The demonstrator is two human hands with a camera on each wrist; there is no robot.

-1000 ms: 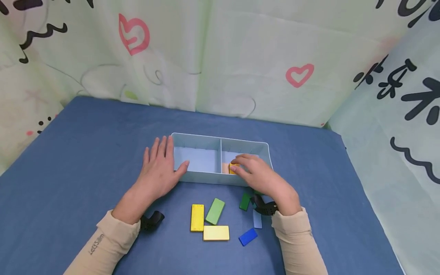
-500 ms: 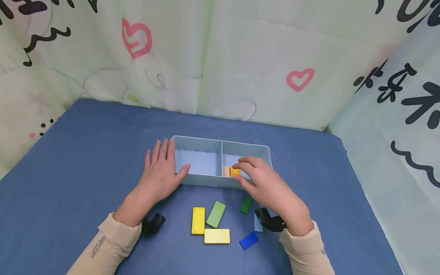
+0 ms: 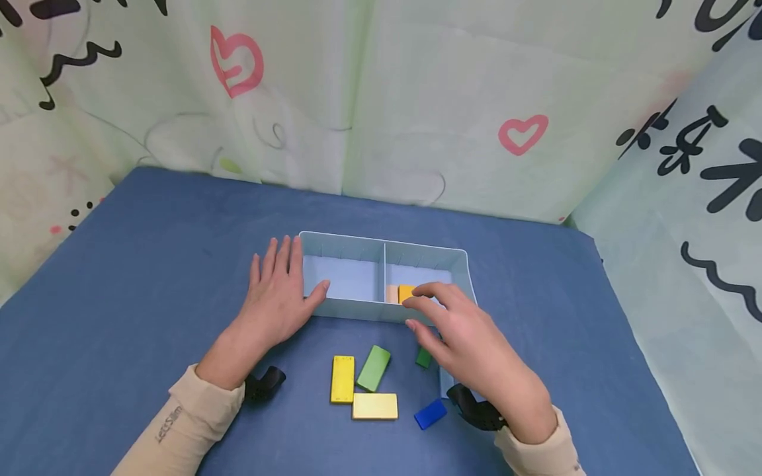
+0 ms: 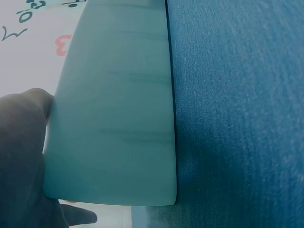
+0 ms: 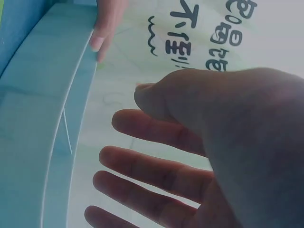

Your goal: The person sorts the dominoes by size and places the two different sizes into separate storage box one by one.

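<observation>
A light blue two-compartment box (image 3: pixel 357 310) lies on the blue cloth. My left hand (image 3: pixel 276 291) rests flat at its left end, fingers straight and thumb over the front rim; the left wrist view shows the box wall (image 4: pixel 114 114) beside that hand. In the right compartment, a peach block (image 3: pixel 391 293) and an orange-yellow block (image 3: pixel 406 293) stand side by side against the divider and front wall. Over the front right rim hovers my right hand (image 3: pixel 467 334), fingers spread and holding nothing, fingertips close to the orange-yellow block. The right wrist view shows its fingers (image 5: pixel 152 166) apart.
In front of the box lie a yellow block (image 3: pixel 342 379), a light green block (image 3: pixel 373 368), a pale yellow block (image 3: pixel 375 406) and a blue block (image 3: pixel 430 414). A dark green block (image 3: pixel 423 357) and a light blue block (image 3: pixel 446 383) are partly hidden by the right hand. Printed curtains (image 3: pixel 417 86) surround the table.
My right hand has let go of the orange-yellow block beside the peach one, spread its fingers and drawn back toward me and to the right. The left hand stays at the box's left end.
</observation>
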